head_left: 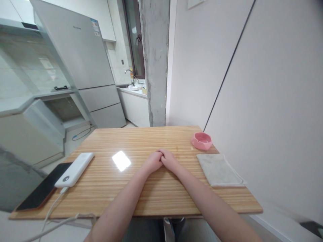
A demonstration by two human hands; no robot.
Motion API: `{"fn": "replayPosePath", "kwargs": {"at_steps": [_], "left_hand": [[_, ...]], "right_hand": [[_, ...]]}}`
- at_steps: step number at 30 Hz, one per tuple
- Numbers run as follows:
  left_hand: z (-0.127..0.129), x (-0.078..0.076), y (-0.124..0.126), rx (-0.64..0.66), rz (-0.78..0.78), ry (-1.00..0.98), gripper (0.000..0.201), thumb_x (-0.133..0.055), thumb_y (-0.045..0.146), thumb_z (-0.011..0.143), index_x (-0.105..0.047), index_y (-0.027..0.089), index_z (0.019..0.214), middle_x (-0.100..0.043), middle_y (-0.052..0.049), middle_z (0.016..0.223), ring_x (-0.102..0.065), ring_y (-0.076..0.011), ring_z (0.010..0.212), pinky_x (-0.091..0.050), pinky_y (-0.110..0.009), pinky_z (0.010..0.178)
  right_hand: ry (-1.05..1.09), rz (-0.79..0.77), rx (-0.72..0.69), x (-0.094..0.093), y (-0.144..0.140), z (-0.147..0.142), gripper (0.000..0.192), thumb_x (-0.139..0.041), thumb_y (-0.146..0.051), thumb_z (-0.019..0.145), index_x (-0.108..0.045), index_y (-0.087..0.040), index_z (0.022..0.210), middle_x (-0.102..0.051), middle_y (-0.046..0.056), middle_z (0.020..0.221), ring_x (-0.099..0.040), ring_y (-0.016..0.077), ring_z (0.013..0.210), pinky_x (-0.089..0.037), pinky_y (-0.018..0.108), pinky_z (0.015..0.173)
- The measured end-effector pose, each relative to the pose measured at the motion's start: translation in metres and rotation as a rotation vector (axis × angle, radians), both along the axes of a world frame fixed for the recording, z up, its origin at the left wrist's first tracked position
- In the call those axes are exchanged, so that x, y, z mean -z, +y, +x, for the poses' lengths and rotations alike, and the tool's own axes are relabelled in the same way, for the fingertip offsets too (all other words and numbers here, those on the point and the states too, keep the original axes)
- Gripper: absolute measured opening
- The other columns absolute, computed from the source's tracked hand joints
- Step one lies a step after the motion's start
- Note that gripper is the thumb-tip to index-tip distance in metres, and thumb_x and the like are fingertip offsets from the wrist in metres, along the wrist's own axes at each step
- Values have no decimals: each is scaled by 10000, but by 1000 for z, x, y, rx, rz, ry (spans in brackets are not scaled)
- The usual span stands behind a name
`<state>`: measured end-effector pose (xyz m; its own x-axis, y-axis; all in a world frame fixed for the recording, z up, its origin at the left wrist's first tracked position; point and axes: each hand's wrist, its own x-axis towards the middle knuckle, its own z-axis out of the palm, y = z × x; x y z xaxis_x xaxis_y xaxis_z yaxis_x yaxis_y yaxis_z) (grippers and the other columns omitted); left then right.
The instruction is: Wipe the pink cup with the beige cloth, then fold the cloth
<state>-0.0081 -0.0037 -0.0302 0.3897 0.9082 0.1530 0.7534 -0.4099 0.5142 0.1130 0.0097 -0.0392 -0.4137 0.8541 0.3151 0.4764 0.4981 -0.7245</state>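
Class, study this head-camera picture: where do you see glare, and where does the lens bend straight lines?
Head view: a bright patch of glare sits on the wooden table, left of the clasped left hand and right hand; the fridge and the wall seam lean strongly, a wide-angle distortion; soft, even light, faint shadows.

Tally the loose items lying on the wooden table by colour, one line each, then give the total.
White, rectangular power bank: 1
Black, flat smartphone: 1
Pink, round ceramic dish: 1
Grey-white, folded cloth: 1
Total: 4
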Motion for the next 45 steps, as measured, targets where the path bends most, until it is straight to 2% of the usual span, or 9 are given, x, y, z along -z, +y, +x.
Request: {"fn": "replayPosePath", "kwargs": {"at_steps": [5,9,14,23,28,31,37,41,45], "left_hand": [[-2,-7,-3,22,-21,-41,291,-481,157,740,-609,141,1000,-668,-102,935,-608,-209,853,-455,-302,751],[-10,-12,-3,-12,-60,-117,376,-432,262,816,-515,181,1173,-615,-4,742,-544,-139,655,-409,-249,623],[-13,-13,-3,-51,-58,-101,337,-426,306,828,-549,190,1119,-580,12,702,-515,-129,643,-372,-244,602],[-9,-14,-3,-23,95,-86,265,-449,259,831,-597,177,1036,-610,-66,958,-562,-168,905,-446,-303,824],[-15,-25,-4,-85,384,-84,671,-581,254,772,-302,207,1380,-292,-132,1429,-272,-246,1324,-273,-437,1076],[-25,-39,-8,-38,439,-27,667,-640,282,741,-354,221,1341,-122,-121,1504,-88,-285,1390,-238,-486,1093],[-51,-54,-13,104,440,19,155,-614,307,765,-551,187,840,-538,-75,1173,-310,-243,1309,-285,-462,1093],[-73,-46,-6,-170,457,31,190,-649,286,719,-534,191,838,-566,-66,1005,-444,-259,1138,-296,-520,1053],[-96,-34,2,-572,493,61,188,-630,291,716,-544,183,845,-507,-96,1092,-351,-315,1191,-281,-520,1044]], "right_hand": [[-131,102,63,-5,1,5,535,-365,-70,703,-530,-163,1203,-565,89,1217,-477,178,1161,-362,343,1004],[-363,291,587,-23,12,51,644,-493,-165,730,-353,-162,1359,-319,150,1430,-178,328,1348,-180,552,1056],[-533,106,1037,-28,28,119,467,-475,-241,786,-485,-123,1238,-445,199,1293,-241,369,1289,-209,632,971],[-498,177,862,-31,35,125,226,-447,-242,839,-596,-121,959,-561,157,1001,-453,291,1016,-353,464,887],[-363,430,346,-39,24,82,64,-496,-175,821,-556,-164,798,-552,86,882,-473,228,926,-358,408,921],[-244,453,84,-39,7,49,70,-514,-123,800,-530,-180,763,-538,54,843,-484,200,877,-395,387,896],[-68,463,-119,-40,-15,19,179,-548,-193,813,-550,-201,992,-547,84,1046,-484,221,1064,-380,451,975],[-6,460,54,-36,-8,27,546,-520,-278,838,-320,-208,1342,-386,127,1333,-320,243,1286,-307,465,1063],[-59,377,175,-26,2,36,549,-460,-261,852,-298,-199,1372,-402,139,1316,-361,248,1258,-315,475,1058]]}}
